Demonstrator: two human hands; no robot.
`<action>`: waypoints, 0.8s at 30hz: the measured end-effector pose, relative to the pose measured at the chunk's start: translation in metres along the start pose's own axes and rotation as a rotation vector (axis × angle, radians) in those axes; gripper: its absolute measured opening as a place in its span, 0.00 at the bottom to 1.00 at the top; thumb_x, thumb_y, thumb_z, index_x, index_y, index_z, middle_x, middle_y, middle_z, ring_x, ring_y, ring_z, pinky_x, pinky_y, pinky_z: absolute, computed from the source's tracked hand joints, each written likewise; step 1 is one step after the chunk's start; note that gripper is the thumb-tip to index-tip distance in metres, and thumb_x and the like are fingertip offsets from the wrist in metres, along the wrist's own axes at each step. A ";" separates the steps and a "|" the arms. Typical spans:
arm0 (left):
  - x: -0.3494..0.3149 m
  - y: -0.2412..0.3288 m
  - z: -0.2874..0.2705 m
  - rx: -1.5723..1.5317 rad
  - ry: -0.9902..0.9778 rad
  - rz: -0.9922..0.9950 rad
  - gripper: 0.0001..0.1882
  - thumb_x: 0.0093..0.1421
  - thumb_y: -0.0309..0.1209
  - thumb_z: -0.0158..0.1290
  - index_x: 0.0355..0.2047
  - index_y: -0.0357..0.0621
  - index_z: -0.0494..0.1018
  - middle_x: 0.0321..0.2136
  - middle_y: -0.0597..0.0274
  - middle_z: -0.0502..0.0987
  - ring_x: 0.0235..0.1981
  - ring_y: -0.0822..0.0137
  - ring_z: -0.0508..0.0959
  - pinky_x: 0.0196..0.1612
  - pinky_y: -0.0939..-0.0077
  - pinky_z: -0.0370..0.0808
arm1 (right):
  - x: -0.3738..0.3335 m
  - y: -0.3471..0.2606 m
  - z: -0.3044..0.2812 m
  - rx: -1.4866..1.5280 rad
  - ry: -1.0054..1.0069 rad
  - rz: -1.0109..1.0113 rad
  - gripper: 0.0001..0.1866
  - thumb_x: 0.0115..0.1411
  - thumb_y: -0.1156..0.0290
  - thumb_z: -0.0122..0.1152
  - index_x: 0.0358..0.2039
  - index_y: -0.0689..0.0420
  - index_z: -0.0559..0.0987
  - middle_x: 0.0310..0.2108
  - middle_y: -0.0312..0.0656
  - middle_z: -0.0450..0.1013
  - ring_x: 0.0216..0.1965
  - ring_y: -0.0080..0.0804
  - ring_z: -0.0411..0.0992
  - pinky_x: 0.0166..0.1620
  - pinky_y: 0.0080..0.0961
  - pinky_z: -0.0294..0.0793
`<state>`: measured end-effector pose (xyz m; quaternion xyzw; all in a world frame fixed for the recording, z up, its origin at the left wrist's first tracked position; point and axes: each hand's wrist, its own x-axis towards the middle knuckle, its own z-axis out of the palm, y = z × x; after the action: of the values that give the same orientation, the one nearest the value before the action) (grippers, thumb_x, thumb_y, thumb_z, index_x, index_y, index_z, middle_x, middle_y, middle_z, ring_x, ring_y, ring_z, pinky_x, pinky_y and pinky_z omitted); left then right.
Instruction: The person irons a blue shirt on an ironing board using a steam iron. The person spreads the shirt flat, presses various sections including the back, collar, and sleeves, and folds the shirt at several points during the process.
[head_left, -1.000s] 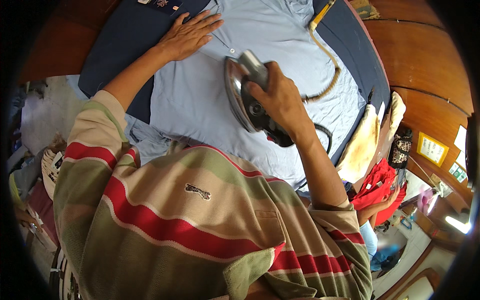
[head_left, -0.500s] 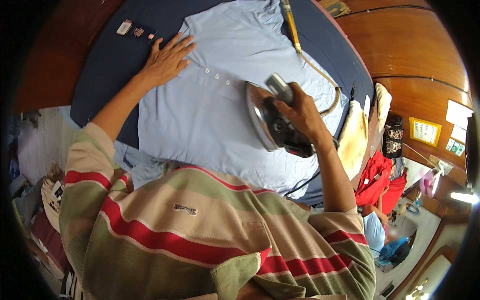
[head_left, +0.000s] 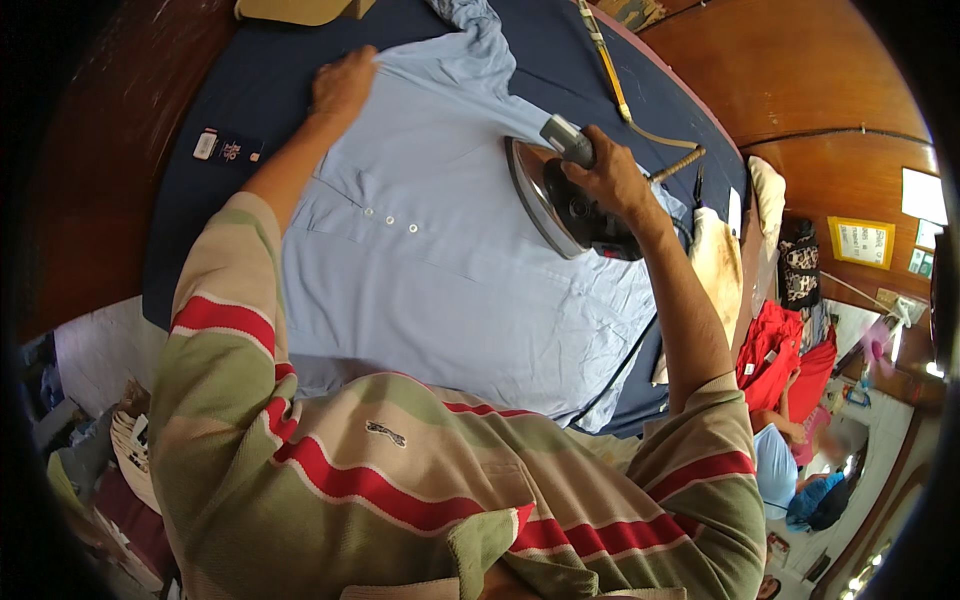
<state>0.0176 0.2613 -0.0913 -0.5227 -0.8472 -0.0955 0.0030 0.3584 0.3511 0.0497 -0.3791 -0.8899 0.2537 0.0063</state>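
The shirt [head_left: 440,260] lies on the table [head_left: 250,110], the iron [head_left: 560,205] on it (right side).

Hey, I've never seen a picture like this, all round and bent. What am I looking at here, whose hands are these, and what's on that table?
The picture comes from a wide fisheye camera worn on a person's head, looking down, which is why straight edges curve. The striped sleeves at the bottom are the wearer's own arms. There is no machine, only two bare hands. The right hand grips the handle of an iron resting on a light blue shirt. The left hand holds the shirt's far edge at the shoulder. The shirt lies spread on a dark blue padded table. A yellowish cord runs across the table toward the iron, and a small dark tag lies left of the shirt. Red cloth lies beyond the table's right edge.
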 end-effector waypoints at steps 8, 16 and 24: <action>0.015 0.051 0.000 -0.179 0.459 0.390 0.16 0.58 0.33 0.45 0.48 0.53 0.68 0.48 0.69 0.71 0.51 0.68 0.68 0.52 0.55 0.59 | 0.023 0.021 -0.004 0.046 0.042 0.035 0.20 0.47 0.64 0.60 0.40 0.61 0.72 0.31 0.55 0.75 0.34 0.46 0.76 0.39 0.32 0.74; 0.079 0.133 -0.008 -0.036 -0.376 0.684 0.07 0.58 0.40 0.49 0.31 0.54 0.70 0.33 0.71 0.72 0.48 0.67 0.67 0.59 0.45 0.47 | -0.004 0.008 0.004 -0.047 -0.182 -0.146 0.18 0.47 0.65 0.59 0.38 0.59 0.71 0.27 0.54 0.75 0.31 0.48 0.75 0.37 0.36 0.74; 0.081 0.132 0.013 0.022 -0.100 0.782 0.08 0.59 0.39 0.48 0.34 0.52 0.69 0.34 0.71 0.72 0.45 0.67 0.69 0.59 0.49 0.50 | 0.032 0.030 -0.021 0.023 0.023 0.063 0.22 0.49 0.65 0.59 0.42 0.62 0.71 0.30 0.53 0.74 0.34 0.41 0.76 0.40 0.29 0.73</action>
<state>0.0987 0.3929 -0.0743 -0.8100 -0.5840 -0.0526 0.0035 0.3600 0.4001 0.0488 -0.4095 -0.8745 0.2595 0.0127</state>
